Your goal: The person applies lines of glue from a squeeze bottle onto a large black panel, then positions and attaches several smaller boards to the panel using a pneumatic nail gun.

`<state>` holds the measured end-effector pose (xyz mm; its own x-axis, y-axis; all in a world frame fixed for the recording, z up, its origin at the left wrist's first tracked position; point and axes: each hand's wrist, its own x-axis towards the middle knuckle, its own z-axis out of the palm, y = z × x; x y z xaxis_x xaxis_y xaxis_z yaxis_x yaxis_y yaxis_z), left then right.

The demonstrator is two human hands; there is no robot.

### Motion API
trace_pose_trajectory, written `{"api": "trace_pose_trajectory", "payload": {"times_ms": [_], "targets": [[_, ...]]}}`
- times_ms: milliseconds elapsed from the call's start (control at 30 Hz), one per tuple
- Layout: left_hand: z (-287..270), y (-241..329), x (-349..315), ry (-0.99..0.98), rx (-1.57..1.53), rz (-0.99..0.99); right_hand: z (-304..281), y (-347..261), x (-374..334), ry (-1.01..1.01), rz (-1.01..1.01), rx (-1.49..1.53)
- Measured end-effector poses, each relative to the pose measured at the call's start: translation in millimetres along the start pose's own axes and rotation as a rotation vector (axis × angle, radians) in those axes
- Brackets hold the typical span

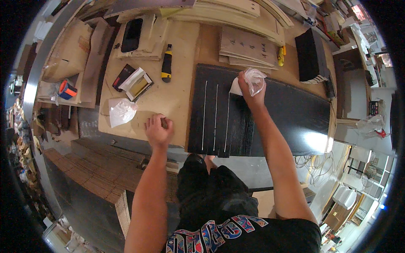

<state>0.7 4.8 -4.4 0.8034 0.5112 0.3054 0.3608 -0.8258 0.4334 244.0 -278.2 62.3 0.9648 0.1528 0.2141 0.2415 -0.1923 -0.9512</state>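
Observation:
A black wood-grain board (287, 114) lies under my right hand (252, 93), with three thin white lines running down its left part. That hand is closed around a crumpled clear plastic bag (255, 79). A flat white piece (236, 87) shows beside its fingers, at the top of the rightmost line; whether it belongs to the bag I cannot tell. My left hand (160, 131) rests near the table's front edge with curled fingers, and what they hold, if anything, is hard to see. Left of it lies a white plastic-like sheet (122, 111).
An open small box (137, 84), a yellow-and-black utility knife (167, 63) and a phone (131, 35) on wood pieces lie at left. Brown panels (247, 47), a yellow tool (281, 55) and a black block (311, 55) stand behind the board. Stacked brown panels (93, 168) are below left.

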Motion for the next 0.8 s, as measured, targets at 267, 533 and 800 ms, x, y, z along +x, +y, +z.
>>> {"api": "trace_pose_trajectory", "payload": {"times_ms": [267, 533, 800], "targets": [[-2.6, 6.0, 2.2, -0.014, -0.032, -0.031, 1.5, 1.5, 9.0, 0.026, -0.046, -0.120], [-3.6, 6.5, 1.1, -0.006, 0.001, 0.006, -26.5, -12.8, -35.0, 0.183, 0.035, -0.210], [3.8, -1.4, -0.1, -0.007, 0.061, 0.016, -68.1, -32.3, -145.2, -0.125, 0.196, -0.070]]}}
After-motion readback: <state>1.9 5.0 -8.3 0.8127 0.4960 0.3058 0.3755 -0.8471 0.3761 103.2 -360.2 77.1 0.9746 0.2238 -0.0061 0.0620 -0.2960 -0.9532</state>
